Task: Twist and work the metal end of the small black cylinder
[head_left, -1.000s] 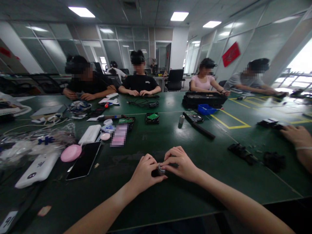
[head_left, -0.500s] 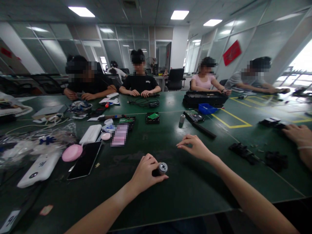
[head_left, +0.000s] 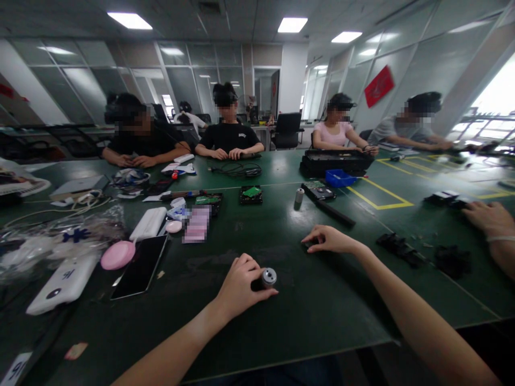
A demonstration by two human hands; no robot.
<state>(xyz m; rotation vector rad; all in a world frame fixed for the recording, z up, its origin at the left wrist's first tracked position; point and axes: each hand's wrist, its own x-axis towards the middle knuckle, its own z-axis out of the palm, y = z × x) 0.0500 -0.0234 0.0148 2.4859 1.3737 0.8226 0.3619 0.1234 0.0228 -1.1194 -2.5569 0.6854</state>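
Head view: the left hand (head_left: 240, 284) is clamped around a small metal cylinder (head_left: 269, 277) that rests on the green table (head_left: 281, 321). Beyond the cylinder and to its right, the right hand (head_left: 330, 239) sits with fingertips pinched together on a small dark piece; what it is cannot be told. Well beyond the cylinder, a blue tray (head_left: 338, 178) stands against a black case (head_left: 336, 161); its contents are not visible. Left of the cylinder lies a dark phone (head_left: 140, 266), then a white device (head_left: 64, 277) with unreadable dark markings.
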